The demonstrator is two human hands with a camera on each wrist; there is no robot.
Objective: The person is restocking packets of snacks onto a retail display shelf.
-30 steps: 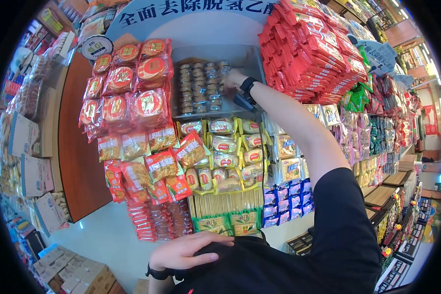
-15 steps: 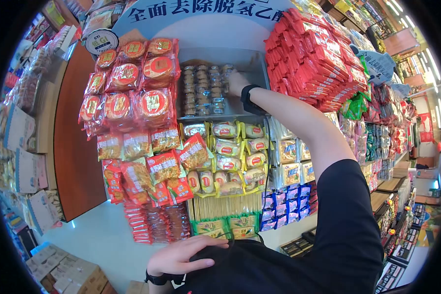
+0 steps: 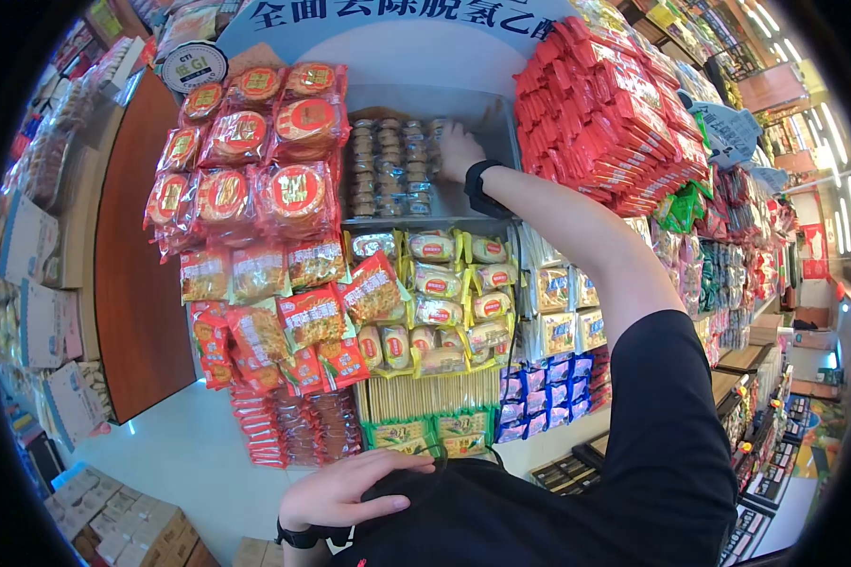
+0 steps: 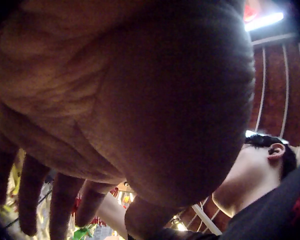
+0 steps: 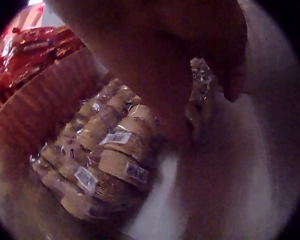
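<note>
My right hand (image 3: 460,153) reaches into a grey bin (image 3: 497,203), at the right end of several rows of clear-wrapped round cakes (image 3: 389,170). In the right wrist view its fingers (image 5: 177,117) point down beside the wrapped cakes (image 5: 122,167), with the thumb apart from them. A bit of clear wrapper (image 5: 202,75) shows in the gap between; I cannot tell whether the hand grips it. My left hand (image 3: 350,491) is held low before the black shirt, its fingers extended and holding nothing. The left wrist view shows its palm (image 4: 90,100) with fingers spread.
Red-wrapped round cakes (image 3: 298,194) are stacked left of the bin, and a tall pile of red packets (image 3: 596,123) rises to its right. Yellow-edged packs (image 3: 437,283) lie in front. A brown panel (image 3: 147,255) stands at left, with cardboard boxes (image 3: 128,520) on the floor.
The right hand stays at the right end of the cake rows, shifting slightly, with its fingers now farther toward the back of the bin. The left hand keeps its pose.
</note>
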